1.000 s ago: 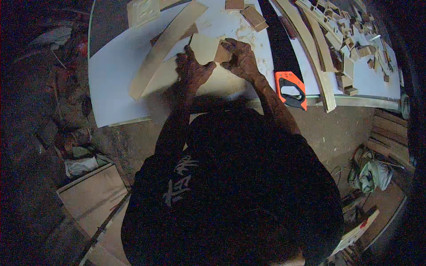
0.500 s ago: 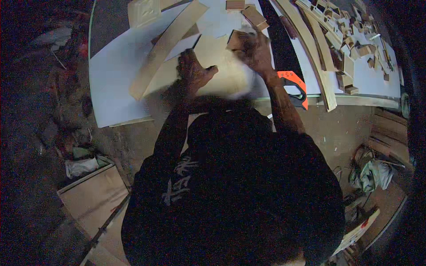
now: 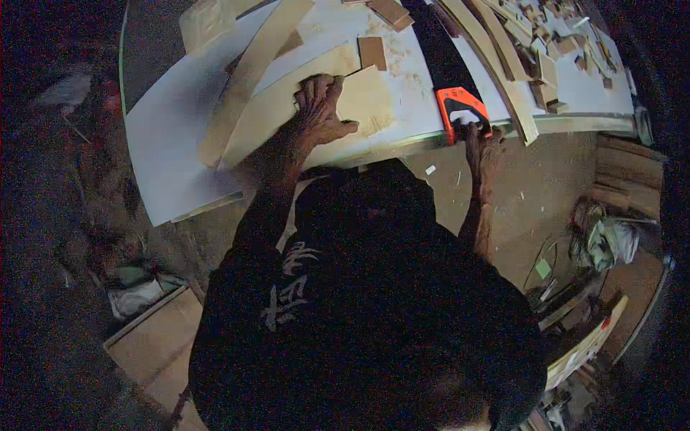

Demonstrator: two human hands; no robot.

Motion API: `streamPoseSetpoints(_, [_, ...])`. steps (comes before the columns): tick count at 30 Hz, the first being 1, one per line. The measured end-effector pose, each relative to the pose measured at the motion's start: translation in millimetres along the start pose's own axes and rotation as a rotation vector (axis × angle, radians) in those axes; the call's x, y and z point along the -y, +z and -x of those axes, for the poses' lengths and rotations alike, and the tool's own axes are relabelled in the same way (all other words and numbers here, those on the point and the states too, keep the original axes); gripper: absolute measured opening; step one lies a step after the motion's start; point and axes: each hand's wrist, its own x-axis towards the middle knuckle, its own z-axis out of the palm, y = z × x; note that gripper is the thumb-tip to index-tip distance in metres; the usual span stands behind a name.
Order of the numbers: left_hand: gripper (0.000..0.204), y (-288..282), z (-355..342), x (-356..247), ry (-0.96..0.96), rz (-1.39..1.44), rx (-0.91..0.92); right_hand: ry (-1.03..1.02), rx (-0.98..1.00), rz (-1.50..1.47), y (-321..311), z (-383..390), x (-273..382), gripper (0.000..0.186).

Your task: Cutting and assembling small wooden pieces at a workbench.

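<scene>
My left hand (image 3: 321, 115) lies with spread fingers on a pale, thin wooden board (image 3: 287, 90) on the white worktop. Beside its fingertips, a second pale piece (image 3: 370, 97) reaches toward the table's front edge. A small brown wooden block (image 3: 371, 52) rests just beyond these pieces. At the table's front edge my right hand (image 3: 483, 147) has its fingers around the orange and black handle of a handsaw (image 3: 460, 104). The saw's dark blade points away from me, flat on the worktop. The grip's underside is hidden by my fingers.
A long pale strip (image 3: 251, 79) lies left of the board. More long strips (image 3: 496, 57) run right of the saw, one overhanging the front edge. Several wood offcuts (image 3: 546, 75) are heaped at the far right. Sawdust and a brown block (image 3: 390, 13) lie farther back.
My right hand has let go of the brown block, leaving it on the worktop, and has moved back and right to the saw handle. My left hand stays over the board.
</scene>
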Motion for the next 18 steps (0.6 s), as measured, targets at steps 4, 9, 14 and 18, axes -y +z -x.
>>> streamPoseSetpoints(4, [0.108, -0.2, 0.2, -1.0, -0.028, -0.025, 0.026, 0.097, 0.108, -0.213, -8.3, -2.9, 2.3, 0.055])
streamPoseSetpoints(9, [0.116, 5.7, 1.7, -0.5, -0.091, 0.023, 0.014, 0.196, 0.214, -0.554, -2.1, -14.9, -8.6, 0.042])
streamPoseSetpoints(14, [0.117, 7.8, 4.7, -2.7, -0.121, 0.02, -0.028, -0.138, 0.013, -0.308, 8.6, -17.4, -14.2, 0.034])
streamPoseSetpoints(18, [0.118, 6.4, 10.0, 4.2, -0.191, 0.049, 0.008, -0.184, -0.2, -0.391, -15.8, -4.9, 1.0, 0.042])
